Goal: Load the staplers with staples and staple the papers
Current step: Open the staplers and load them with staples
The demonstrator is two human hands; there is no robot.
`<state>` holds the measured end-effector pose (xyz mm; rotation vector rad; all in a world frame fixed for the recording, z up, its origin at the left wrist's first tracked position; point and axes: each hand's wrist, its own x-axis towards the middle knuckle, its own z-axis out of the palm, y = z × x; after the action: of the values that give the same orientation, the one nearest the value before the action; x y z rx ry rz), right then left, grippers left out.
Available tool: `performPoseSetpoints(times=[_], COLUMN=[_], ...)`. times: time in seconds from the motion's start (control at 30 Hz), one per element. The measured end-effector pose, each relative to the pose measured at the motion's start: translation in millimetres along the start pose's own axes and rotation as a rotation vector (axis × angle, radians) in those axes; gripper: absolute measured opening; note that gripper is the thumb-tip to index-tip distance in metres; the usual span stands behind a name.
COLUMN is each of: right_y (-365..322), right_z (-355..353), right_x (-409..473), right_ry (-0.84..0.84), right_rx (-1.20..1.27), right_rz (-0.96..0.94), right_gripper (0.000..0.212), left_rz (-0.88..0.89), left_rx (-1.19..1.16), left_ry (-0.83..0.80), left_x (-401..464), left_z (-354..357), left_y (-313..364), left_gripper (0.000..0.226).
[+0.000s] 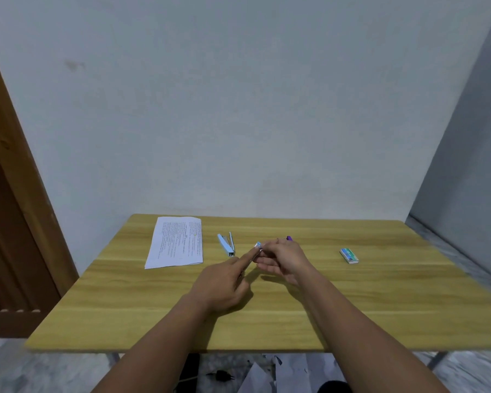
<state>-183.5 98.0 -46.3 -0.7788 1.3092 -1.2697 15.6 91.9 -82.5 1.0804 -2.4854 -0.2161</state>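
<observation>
- While both hands met over the middle of the surface (267, 307), they seemed to be loading a small stapler (256, 250) raised just above the wood; its pale blue tip showed past the fingers.
- The left hand (223, 282) had its fingers curled round the stapler's body, forefinger laid along it toward the tip.
- The right hand (285, 260) pinched at the stapler's far end, fingers bent; whether it held a strip of staples could not be told.
- To do this step well, I judged the left grip should keep the stapler steady and level while the right fed the strip straight into the channel, without forcing it.
- A second blue stapler (226, 245) lay hinged open just left of the hands, and a purple object (289, 238) peeked out behind the right hand.
- The papers (176, 242) lay near the far left edge, and the staple box (349, 255) sat well apart to the right.
- Bare wood lay between the hands and the near edge, which looked like enough room for drawing the papers in later.
</observation>
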Motion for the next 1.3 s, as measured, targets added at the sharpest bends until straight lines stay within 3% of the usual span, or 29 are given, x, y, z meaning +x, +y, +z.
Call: performPoseSetpoints(times=[0.1,0.37,0.63,0.77,1.03,1.3], right_y=[3.2,14.2,12.5,13.7,13.2,10.1], right_z=[0.0,2.2,2.1,6.1,5.1,-5.4], right_x=[2.2,0.2,-5.4,-5.4,-7.6,-4.6], right_ry=[0.002,0.058,0.069,0.065,0.034,-0.022], right_rx=[-0.021,-0.013,-0.036,-0.076,-0.104,-0.153], right_rz=[0.010,0.028,0.036,0.037,0.007,0.009], right_gripper=[0.022,0.023,0.018,0.019,0.016,0.024], left_rz=[-0.004,0.012,0.034,0.023,0.024,0.032], left_rx=[0.046,0.091,0.139,0.146,-0.043,-0.061], left_ry=[0.015,0.070,0.126,0.123,0.094,0.124], left_x=[4.6,7.1,11.0,20.1,27.1,32.6], left_z=[0.3,6.8,6.3,7.3,8.8,10.0], left_y=[1.7,1.1,1.8,3.5,-1.8,-4.6], left_gripper=[0.074,0.031,0.036,0.023,0.022,0.025])
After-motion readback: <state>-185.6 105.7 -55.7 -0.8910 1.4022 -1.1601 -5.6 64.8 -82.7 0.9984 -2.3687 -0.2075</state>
